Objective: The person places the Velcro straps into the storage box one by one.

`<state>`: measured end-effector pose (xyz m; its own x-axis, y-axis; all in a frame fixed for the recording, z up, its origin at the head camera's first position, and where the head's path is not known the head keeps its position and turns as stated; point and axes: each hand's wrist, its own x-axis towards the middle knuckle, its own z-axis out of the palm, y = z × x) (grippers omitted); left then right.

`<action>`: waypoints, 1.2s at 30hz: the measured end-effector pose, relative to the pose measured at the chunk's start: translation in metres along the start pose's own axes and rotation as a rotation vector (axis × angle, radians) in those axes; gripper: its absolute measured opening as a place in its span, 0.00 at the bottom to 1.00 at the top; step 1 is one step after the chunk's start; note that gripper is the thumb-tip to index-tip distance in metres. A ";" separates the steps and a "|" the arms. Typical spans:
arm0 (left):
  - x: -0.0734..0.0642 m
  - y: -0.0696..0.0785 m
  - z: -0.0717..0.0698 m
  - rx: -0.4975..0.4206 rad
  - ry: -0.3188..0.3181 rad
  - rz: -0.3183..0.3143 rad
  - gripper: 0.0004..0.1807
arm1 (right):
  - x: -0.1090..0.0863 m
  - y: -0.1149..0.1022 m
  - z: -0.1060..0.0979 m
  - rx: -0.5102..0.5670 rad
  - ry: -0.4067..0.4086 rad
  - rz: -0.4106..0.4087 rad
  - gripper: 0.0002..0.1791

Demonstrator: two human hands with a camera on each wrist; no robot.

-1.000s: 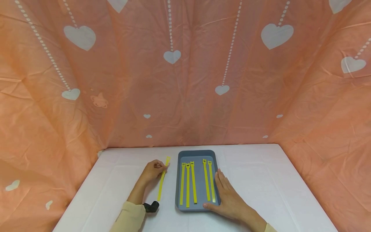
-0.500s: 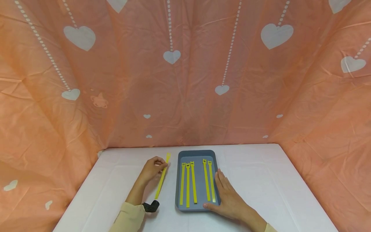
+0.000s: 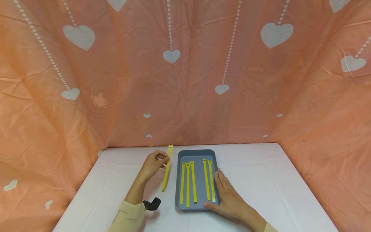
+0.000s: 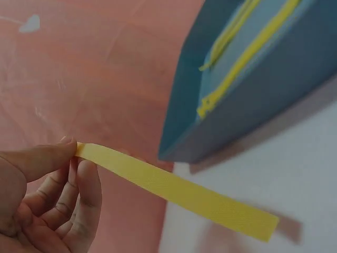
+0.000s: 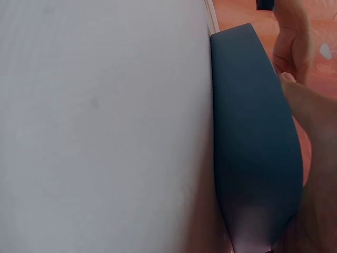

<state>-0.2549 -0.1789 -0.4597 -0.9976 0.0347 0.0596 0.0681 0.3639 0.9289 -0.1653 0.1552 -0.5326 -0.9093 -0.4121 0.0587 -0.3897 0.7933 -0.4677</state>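
Note:
Between thumb and index finger, my left hand pinches a yellow hook-and-loop cable tie below its slotted head. In the left wrist view the tie's flat tail hangs above the white table, to the left of the tray. A blue-grey tray lies lengthwise on the table with several like ties in it: three on its left side, two on its right. My right hand rests against the tray's right wall, fingers straight, thumb on the near rim. The right wrist view shows the tray's outer wall beside the thumb.
White cloth covers the table. An orange curtain with white hearts hangs behind it and along both sides. A black angled piece sits at the left wrist, close above the table.
My left hand has lifted the tie off the table and moved it up and slightly right, with the tail swinging toward the tray. The right hand and tray have stayed in place.

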 end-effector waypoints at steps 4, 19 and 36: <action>0.000 0.011 0.004 -0.044 -0.021 0.019 0.08 | 0.000 0.000 0.000 -0.002 0.004 -0.004 0.72; 0.002 0.039 0.036 -0.121 -0.133 0.030 0.09 | 0.003 0.000 -0.001 -0.002 0.005 -0.003 0.72; 0.006 0.040 0.082 -0.215 -0.302 0.028 0.09 | 0.001 0.000 -0.002 0.010 -0.009 0.002 0.72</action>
<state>-0.2572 -0.0878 -0.4520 -0.9452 0.3265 0.0056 0.0599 0.1565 0.9859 -0.1666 0.1554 -0.5306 -0.9088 -0.4143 0.0499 -0.3862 0.7898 -0.4765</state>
